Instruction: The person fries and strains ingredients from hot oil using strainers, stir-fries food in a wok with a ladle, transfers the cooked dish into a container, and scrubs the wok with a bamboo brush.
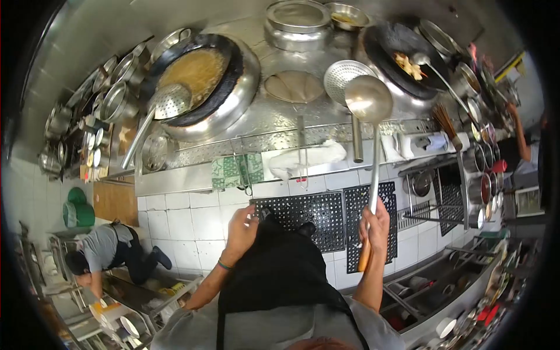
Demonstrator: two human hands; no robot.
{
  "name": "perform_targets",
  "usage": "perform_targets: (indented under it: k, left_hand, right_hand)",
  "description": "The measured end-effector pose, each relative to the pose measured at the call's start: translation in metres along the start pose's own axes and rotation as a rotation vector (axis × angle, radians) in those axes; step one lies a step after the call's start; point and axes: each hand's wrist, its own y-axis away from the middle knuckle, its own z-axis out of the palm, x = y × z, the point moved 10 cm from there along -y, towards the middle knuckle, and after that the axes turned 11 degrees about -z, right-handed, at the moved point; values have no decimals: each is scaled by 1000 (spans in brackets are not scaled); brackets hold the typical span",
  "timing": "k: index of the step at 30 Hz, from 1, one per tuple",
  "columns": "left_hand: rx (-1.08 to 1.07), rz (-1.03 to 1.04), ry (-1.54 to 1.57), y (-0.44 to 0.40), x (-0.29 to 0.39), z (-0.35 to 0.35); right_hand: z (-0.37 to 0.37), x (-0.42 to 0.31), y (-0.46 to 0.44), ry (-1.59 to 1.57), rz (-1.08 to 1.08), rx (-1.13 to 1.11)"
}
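Note:
My right hand (378,224) is wrapped round the handle of a long ladle (368,98), whose bowl hangs over the steel counter and partly covers a perforated strainer (341,79). My left hand (242,230) is raised in front of the apron with its fingers curled; whether it holds anything is too small to tell. On the left burner, a wok (195,70) contains brownish bubbling liquid, with a second perforated skimmer (172,101) resting over its edge. The right wok (402,61) contains pieces of food (410,66) and another ladle (420,58).
A green cloth (236,170) and a white cloth (306,159) lie along the counter's front edge. Pots (119,102) crowd the left side. A co-worker (111,254) bends at the lower left. Another person's arm (519,134) shows at the right. Black mats (300,219) cover part of the floor.

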Motion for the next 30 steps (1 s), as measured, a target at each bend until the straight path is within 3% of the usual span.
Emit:
perform_targets:
  k: [6, 9, 13, 16, 17, 19, 20, 22, 24, 27, 30]
  left_hand:
    - [5, 14, 106, -30, -8, -28]
    - [25, -14, 173, -39, -7, -57]
    - [114, -51, 204, -41, -50, -90]
    - [263, -75, 216, -32, -96, -137]
    - [463, 11, 85, -31, -95, -177]
    - [805, 126, -116, -45, -52, -273]
    - [910, 221, -336, -59, -31, -308]
    - [1016, 180, -645, -100, -3, -359]
    - [885, 55, -856, -161, -28, -377]
    - [565, -269, -924, -218, -62, -387]
    - [642, -237, -873, -207, -38, -383]
  right_hand:
    - [115, 7, -172, 712, -208, -104]
    - [160, 20, -239, 1094, -596, -130]
    - [164, 55, -276, 1325, -391, -72]
    - [166, 63, -278, 1442, -469, -79]
    - [170, 61, -274, 1539, -594, -74]
    - [194, 48, -253, 1626, -734, -66]
    - [211, 39, -239, 1660, -808, -58]
    - [234, 49, -219, 1740, -751, -189]
    - [243, 59, -201, 1798, -722, -280]
    - [241, 69, -195, 1831, -731, -364]
    - [232, 76, -199, 1801, -669, -454]
